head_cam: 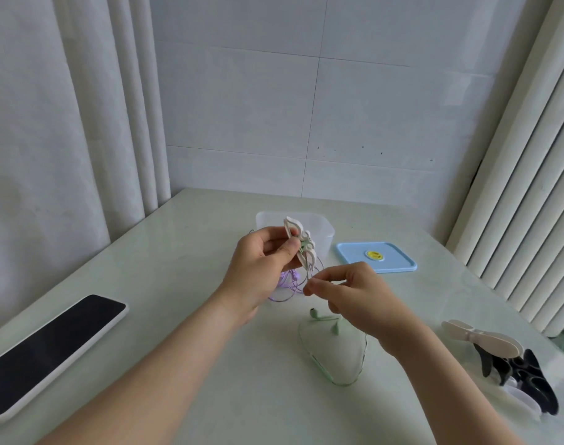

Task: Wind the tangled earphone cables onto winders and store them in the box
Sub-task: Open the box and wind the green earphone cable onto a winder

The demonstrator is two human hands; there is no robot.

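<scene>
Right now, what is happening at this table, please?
A person is winding an earphone cable. The left hand holds a white winder above the table, and the right hand pinches the thin cable of the green earphones, which mostly lie loose on the table, so the winding has barely begun. A purple cable waits under the left hand. The clear box stands open behind, its blue lid beside it; spare winders lie at the right.

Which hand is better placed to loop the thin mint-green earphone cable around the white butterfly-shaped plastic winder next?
The right hand: it pinches the thin mint-green earphone cable just below the white butterfly-shaped plastic winder, which the left hand grips and holds up.
</scene>
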